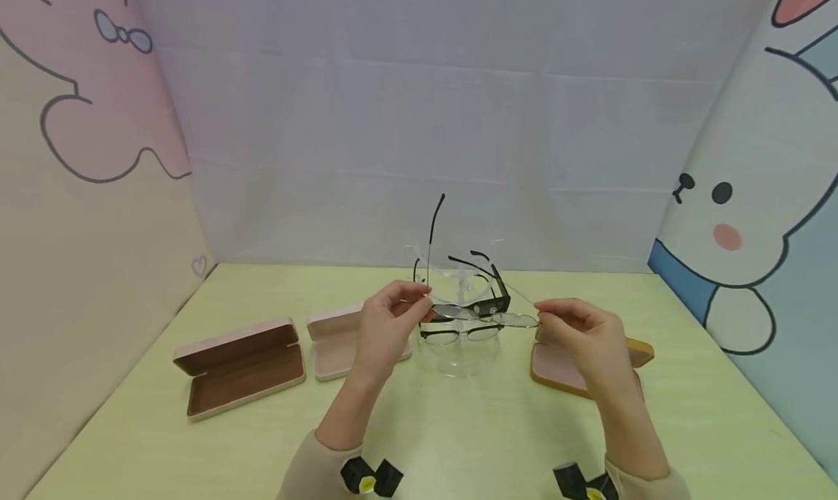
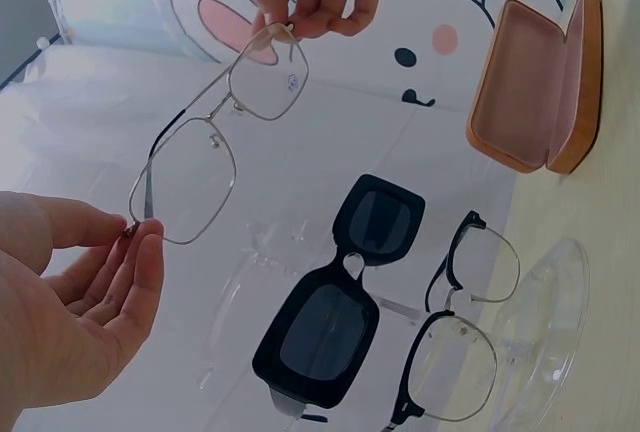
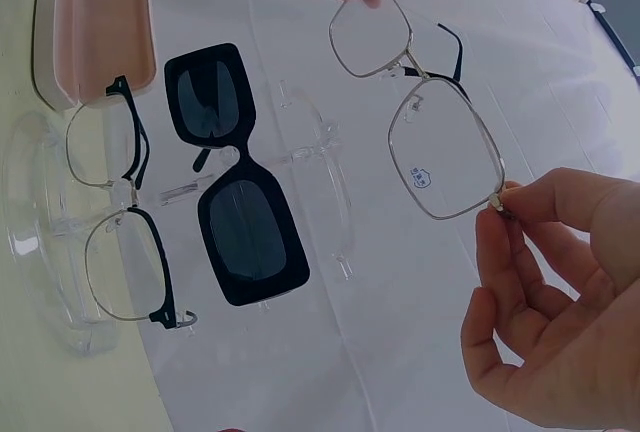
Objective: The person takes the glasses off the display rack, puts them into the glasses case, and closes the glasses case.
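Note:
My left hand point(image 1: 386, 325) and right hand point(image 1: 592, 336) hold a pair of thin metal-framed eyeglasses point(image 1: 517, 320) between them. Thumb and fingers of each hand pinch one hinge corner, with the temple arms unfolded and pointing away. In the left wrist view the clear lenses point(image 2: 190, 182) show, one with a small printed mark. Beyond the eyeglasses is a clear display stand point(image 1: 458, 369). It bears thick black sunglasses point(image 3: 255, 237) above and half-rim glasses with black brows point(image 3: 150, 262) below. In the head view the held eyeglasses overlap the sunglasses.
An opened case with brown lining point(image 1: 245, 385) lies on the left of the table point(image 1: 458, 442). Beside it is an opened pale pink case point(image 1: 330, 358), partly behind my left hand. Another opened case, orange-tan with pink lining point(image 1: 556, 369), lies partly behind my right hand.

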Demonstrator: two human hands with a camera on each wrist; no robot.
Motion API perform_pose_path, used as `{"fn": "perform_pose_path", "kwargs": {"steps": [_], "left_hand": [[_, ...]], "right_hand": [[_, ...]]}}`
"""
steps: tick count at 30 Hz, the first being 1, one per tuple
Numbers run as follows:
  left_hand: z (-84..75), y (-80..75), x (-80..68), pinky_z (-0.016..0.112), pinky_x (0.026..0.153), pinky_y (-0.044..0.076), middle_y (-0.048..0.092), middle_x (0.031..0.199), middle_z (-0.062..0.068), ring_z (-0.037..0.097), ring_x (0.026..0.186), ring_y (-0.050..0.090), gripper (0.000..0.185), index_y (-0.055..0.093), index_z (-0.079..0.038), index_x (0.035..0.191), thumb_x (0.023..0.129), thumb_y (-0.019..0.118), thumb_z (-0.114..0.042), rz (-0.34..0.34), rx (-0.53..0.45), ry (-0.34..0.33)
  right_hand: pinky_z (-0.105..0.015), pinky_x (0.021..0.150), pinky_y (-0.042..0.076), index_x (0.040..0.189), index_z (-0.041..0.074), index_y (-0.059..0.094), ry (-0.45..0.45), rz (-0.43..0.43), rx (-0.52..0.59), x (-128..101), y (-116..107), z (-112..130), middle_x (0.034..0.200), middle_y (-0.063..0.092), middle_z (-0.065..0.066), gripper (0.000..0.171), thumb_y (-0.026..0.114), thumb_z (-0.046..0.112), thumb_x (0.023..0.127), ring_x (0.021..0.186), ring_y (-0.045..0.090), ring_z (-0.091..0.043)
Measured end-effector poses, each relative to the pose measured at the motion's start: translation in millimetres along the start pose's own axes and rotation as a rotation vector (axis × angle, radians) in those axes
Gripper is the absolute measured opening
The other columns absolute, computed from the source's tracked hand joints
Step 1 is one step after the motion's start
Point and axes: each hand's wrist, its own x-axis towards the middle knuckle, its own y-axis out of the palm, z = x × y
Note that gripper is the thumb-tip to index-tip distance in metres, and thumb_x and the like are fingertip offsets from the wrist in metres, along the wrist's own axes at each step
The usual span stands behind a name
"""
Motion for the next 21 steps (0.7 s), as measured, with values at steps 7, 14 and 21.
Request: {"fn": "perform_pose_path", "kwargs": {"steps": [7,14,21], "left_hand": [[2.2,-2.7,-0.7,0.029,0.072,0.053,0.065,0.083,0.015,0.018,0.069,0.064,0.013,0.064,-0.002,0.095,0.082,0.064,-0.002,-0.003,-0.007,-0.008],[-1.3,-1.4,-1.8,0.030,0.071,0.054,0.063,0.087,0.019,0.030,0.074,0.064,0.015,0.064,0.000,0.097,0.082,0.063,-0.001,0.013,-0.036,-0.009],[-3.1,0.0,-1.3,0.030,0.071,0.054,0.063,0.083,0.016,0.027,0.072,0.065,0.014,0.064,0.000,0.096,0.082,0.063,-0.001,0.016,-0.026,-0.013]], "right_hand": [[-0.017,0.069,0.049,0.102,-0.006,0.064,-0.030,0.050,-0.028,-0.6,-0.1,-1.3,0.087,0.063,0.016,0.024,0.063,0.011,0.086,0.080,0.060,-0.003],[-0.017,0.068,0.050,0.101,-0.005,0.066,-0.085,0.059,-0.043,0.1,-0.8,-1.5,0.086,0.062,0.016,0.020,0.061,0.008,0.086,0.080,0.060,-0.003],[-0.017,0.066,0.049,0.101,-0.001,0.066,-0.102,0.079,-0.097,0.8,-2.6,-1.4,0.087,0.060,0.016,0.018,0.058,0.010,0.088,0.079,0.059,-0.002]]}}
